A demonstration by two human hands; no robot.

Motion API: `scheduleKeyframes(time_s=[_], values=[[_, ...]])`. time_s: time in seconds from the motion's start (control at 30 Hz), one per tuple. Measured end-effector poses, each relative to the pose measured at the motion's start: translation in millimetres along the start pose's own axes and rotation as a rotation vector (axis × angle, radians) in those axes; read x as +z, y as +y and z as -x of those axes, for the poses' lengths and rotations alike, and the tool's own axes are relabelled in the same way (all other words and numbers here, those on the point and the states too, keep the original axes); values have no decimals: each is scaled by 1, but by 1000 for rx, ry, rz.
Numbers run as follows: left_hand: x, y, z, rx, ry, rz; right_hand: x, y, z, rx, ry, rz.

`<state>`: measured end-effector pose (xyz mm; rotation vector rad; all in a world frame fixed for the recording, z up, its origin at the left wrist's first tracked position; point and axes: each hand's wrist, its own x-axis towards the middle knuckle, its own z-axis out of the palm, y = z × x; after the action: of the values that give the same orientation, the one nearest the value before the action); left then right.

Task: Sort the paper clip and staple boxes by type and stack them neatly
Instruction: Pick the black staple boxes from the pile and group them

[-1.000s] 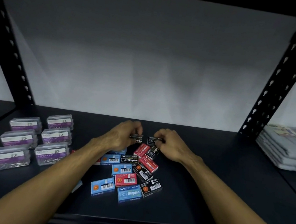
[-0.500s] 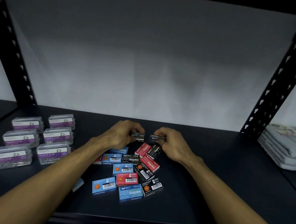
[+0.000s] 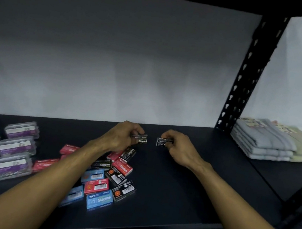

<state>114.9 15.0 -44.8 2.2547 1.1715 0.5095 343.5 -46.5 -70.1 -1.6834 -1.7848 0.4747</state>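
Left hand [image 3: 121,137]: fingers pinch a small black cardboard staple box [image 3: 141,139], held above the dark shelf [image 3: 184,188].
Right hand [image 3: 177,146]: grips a second black staple box [image 3: 162,142], apart from the first.
Staple pile [image 3: 109,178]: red, blue and black boxes lie jumbled below the left hand.
Paper clips: clear plastic purple-labelled boxes [image 3: 11,166] grouped at far left.
Folded grey towels [image 3: 263,141]: stacked on the neighbouring shelf, right.

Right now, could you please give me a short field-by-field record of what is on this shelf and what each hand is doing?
surface: dark shelf
left hand: pinches a black staples box
right hand: pinches a second black staples box
centre: loose pile of staple boxes, red, blue and black, unsorted
left side: clear paper clip boxes with purple labels, grouped in rows
right side: folded towels on the neighbouring shelf
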Motion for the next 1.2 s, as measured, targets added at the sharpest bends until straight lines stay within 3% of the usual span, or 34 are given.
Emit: scheduleKeyframes(time_s=[0.4,0.7,1.2], values=[[89,88,-49,70,-14,1,-89,81,44,155,179,71],[122,116,-63,91,-12,-32,-93,97,50,164,163,101],[123,115,-60,65,-3,-34,-87,105,46,127,173,71]])
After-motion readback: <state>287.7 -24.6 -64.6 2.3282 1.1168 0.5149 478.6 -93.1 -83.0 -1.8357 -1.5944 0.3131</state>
